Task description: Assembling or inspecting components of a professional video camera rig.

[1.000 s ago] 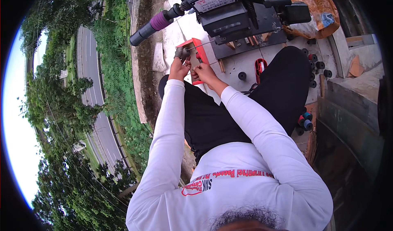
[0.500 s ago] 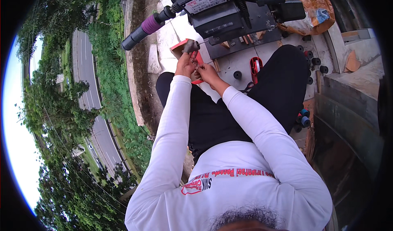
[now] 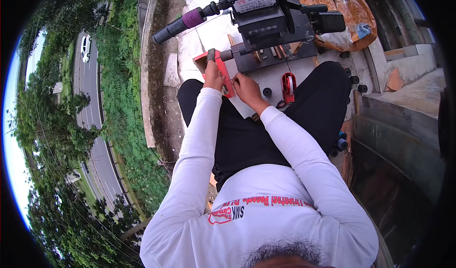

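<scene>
My left hand (image 3: 214,78) reaches over a red-edged open box (image 3: 224,73), fingers stretched out; a dark grey covering or object sits at the fingertips. Just right of it, the fingers of my right hand (image 3: 248,91) are pinched together, on what is too small to make out. Ahead of both hands stands a black winding machine (image 3: 256,25) on a dark base plate. A short black cylinder (image 3: 226,55) sits on its thin spindle, close to my left fingertips. A purple-wound tube (image 3: 193,18) sticks out from the machine's left side.
Near my right knee lie a red tape dispenser (image 3: 288,85), dark scissor-like loops (image 3: 281,104) and a small black spool (image 3: 267,92). More spools (image 3: 362,88) lie beyond that knee. An orange sack (image 3: 356,25) lies at back right. A low mossy wall (image 3: 159,78) borders the left.
My hands have drawn apart; earlier their fingers met. The left has moved left over the box, while the right stays pinched. The whole view has shifted slightly.
</scene>
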### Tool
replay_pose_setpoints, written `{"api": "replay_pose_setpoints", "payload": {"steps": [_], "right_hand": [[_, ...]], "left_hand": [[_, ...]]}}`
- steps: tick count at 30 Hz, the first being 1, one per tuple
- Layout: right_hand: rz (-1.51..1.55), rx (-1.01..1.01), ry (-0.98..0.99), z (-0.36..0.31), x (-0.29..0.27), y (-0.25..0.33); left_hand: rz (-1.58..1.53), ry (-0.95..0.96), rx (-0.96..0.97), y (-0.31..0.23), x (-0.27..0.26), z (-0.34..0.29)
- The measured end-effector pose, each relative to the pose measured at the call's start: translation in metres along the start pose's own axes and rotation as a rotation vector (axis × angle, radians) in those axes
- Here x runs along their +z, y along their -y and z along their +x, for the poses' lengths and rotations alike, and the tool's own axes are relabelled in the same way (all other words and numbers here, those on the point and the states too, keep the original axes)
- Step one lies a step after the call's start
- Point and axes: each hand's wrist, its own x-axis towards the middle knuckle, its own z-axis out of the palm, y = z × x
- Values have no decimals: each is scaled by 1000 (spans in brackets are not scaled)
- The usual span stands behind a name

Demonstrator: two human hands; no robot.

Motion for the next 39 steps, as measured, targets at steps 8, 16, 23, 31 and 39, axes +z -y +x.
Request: {"api": "replay_pose_setpoints", "payload": {"steps": [8,16,23,31,39], "right_hand": [[-196,-305,17,-55,-81,58],[-265,-517,-38,-62,-158,153],[-278,-554,-64,-53,-186,201],[-384,-616,30,-44,-211,249],[-305,-595,-36,-33,-206,228]], "left_hand": [[745,566,894,3,-67,-110],[838,708,1236,1,-76,-154],[481,570,1212,0,-69,-174],[382,591,1424,-22,-49,-190],[55,675,1103,-13,-41,-191]]}}
